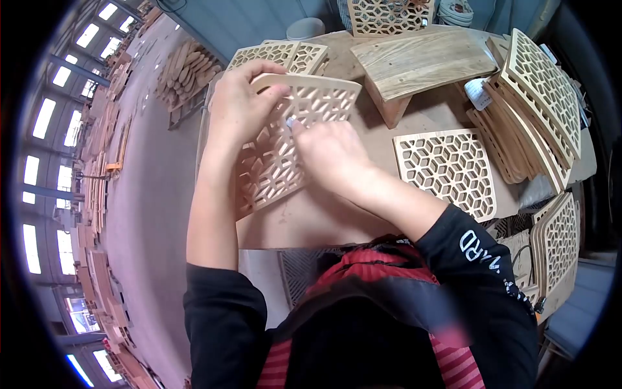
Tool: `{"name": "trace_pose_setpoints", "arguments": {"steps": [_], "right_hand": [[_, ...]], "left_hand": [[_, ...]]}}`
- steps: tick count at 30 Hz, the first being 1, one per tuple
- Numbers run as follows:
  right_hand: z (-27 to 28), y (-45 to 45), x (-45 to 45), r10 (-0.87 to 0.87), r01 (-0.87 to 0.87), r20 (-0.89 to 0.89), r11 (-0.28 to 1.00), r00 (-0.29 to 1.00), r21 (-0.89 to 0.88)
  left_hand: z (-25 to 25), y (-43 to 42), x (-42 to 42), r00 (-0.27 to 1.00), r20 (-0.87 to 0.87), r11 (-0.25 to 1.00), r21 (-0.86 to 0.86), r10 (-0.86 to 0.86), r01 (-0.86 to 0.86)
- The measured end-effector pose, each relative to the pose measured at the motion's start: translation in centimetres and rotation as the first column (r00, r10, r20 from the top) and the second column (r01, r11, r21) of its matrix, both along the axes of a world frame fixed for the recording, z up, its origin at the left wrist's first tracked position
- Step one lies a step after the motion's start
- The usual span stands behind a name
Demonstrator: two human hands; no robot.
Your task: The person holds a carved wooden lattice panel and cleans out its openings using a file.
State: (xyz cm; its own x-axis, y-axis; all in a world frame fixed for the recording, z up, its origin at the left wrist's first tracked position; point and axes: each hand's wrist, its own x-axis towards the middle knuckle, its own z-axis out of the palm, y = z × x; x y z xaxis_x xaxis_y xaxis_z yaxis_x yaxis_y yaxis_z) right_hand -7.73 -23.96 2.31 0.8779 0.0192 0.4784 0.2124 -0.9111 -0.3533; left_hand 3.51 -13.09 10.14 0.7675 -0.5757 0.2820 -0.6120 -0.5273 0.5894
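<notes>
My left hand (241,107) grips the upper edge of a pale wooden lattice panel (275,170), thumb on the near face and fingers over the top. The panel is tilted up from the table and cut through with a geometric pattern. My right hand (332,152) is closed, its fingertips against the panel's face. A small whitish bit shows at those fingertips, too little to name. Flat on the table to the right lies another lattice panel (447,170). More lattice panels (278,55) lie behind the held one.
A low wooden stool-like stand (424,61) occupies the back of the table (285,223). Stacked curved lattice panels (541,97) rise at the right, with another stack (557,243) below. One panel (389,18) leans at the back. Wood pieces (188,71) are piled beyond the left edge.
</notes>
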Motion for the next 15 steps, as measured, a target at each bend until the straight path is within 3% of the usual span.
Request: {"name": "trace_pose_setpoints", "arguments": {"steps": [4, 8, 10, 12, 15], "right_hand": [[0.7, -0.9, -3.2, 0.054, -0.058, 0.075, 0.997, 0.996, 0.044], [0.8, 0.2, -1.3, 0.007, -0.007, -0.003, 1.0, 1.0, 0.029], [0.5, 0.2, -0.2, 0.006, -0.005, 0.029, 1.0, 1.0, -0.012], [0.6, -0.1, -0.3, -0.001, 0.001, 0.019, 0.999, 1.0, -0.032], [1.2, -0.6, -3.1, -0.001, 0.005, 0.073, 0.999, 0.997, -0.049]], "left_hand": [[-0.1, 1.7, 2.5, 0.985, -0.126, 0.989, -0.07, 0.121, -0.131], [-0.6, 1.0, 1.2, 0.981, 0.19, 0.999, -0.007, 0.041, -0.04], [-0.4, 0.1, 0.8, 0.993, 0.116, 1.0, 0.011, 0.012, -0.013], [0.5, 0.2, 0.7, 0.996, -0.021, 0.996, 0.029, 0.088, -0.087], [-0.1, 1.8, 2.7, 0.99, -0.012, 0.989, -0.047, 0.142, -0.142]]}}
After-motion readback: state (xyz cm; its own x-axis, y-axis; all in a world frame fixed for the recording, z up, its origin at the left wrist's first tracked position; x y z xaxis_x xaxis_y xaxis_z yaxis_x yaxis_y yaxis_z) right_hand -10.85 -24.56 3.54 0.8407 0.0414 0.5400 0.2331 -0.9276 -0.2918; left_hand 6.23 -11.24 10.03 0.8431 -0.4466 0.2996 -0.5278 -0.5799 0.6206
